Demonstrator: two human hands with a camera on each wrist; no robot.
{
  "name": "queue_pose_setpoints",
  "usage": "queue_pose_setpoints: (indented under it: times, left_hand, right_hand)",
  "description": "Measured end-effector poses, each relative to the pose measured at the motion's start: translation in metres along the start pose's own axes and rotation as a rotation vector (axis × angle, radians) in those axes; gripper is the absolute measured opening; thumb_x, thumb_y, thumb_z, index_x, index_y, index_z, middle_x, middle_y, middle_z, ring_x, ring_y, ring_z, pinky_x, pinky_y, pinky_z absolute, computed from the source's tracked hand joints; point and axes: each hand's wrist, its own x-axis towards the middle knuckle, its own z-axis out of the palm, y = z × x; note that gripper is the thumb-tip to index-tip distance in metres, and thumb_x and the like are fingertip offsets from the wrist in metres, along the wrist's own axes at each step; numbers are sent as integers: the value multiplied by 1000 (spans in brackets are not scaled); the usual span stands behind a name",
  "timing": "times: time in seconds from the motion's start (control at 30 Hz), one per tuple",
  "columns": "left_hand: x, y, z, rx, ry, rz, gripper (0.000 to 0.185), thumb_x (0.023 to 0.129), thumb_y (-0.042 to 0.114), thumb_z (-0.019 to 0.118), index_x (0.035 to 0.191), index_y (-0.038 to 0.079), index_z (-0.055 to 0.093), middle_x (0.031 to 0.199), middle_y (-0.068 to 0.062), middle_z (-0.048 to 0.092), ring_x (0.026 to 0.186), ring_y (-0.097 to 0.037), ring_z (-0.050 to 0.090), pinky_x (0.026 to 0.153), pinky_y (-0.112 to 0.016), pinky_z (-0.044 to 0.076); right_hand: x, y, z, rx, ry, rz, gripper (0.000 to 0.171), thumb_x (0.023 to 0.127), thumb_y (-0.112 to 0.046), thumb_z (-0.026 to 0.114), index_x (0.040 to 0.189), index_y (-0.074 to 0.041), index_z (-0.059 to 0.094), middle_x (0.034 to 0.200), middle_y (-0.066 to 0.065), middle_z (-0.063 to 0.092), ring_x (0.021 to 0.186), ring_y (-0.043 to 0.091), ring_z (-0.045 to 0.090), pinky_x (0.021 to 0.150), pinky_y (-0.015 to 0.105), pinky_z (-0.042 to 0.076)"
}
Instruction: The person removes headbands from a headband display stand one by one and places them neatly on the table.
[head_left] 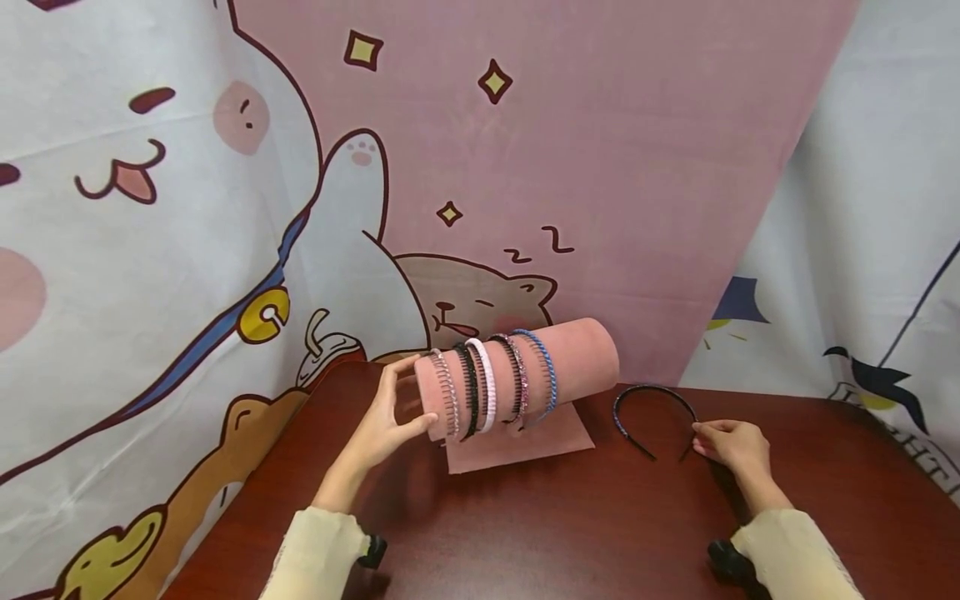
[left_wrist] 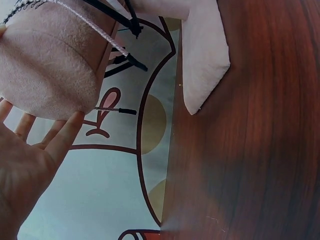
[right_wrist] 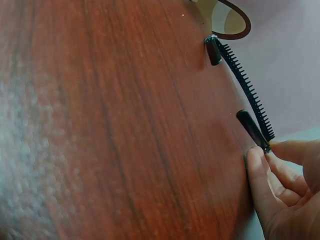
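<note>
Five headbands are already sitting on the pink velvet roll (head_left: 570, 358), bunched toward its left half. A sixth, the dark headband (head_left: 651, 406), is lying on the desk (head_left: 540, 533) just right of the roll, not yet mounted. Right hand (head_left: 733, 446) is pinching one tip of it, fingers (right_wrist: 272, 172) curled tight on that end. Left hand (head_left: 386, 421) is cupping the roll's left end, fingers spread and relaxed, steadying rather than gripping. Judging progress: mostly done, one band left. No brand or label readable; only "z z" drawn on the backdrop (head_left: 540, 242) behind the roll
</note>
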Motion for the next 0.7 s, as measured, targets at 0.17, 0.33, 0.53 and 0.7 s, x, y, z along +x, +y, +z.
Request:
queue_pose_setpoints:
  times: [0.17,0.33,0.53,0.7]
  left_hand:
    - [0,-1,0,4,3,-4,84,85,13,76,151,12,24,151,-15,32,136,-44,40,106,-62,43]
    - [0,0,0,21,3,-19,84,85,13,75,151,14,24,151,-14,32,137,-43,40,106,-61,45]
    - [0,0,0,22,-5,-42,85,86,15,75,152,18,23,153,-12,31,139,-40,39,106,-60,45]
    - [-2,1,0,20,-9,-47,84,86,18,75,152,20,23,153,-12,30,140,-42,38,106,-62,44]
  right_hand:
    - [0,0,0,-5,4,4,41,98,-11,59,120,22,57,67,-6,71,57,3,69,61,23,60]
    - [-1,0,0,-14,2,0,43,99,-13,58,125,22,54,71,-7,71,59,2,69,63,23,60]
    - [-3,-3,-2,21,-17,-11,45,100,-11,54,130,23,50,79,-6,73,64,3,70,67,23,61]
    - [-5,-3,-4,34,-19,2,45,100,-11,55,129,23,50,77,-5,72,64,3,70,67,24,61]
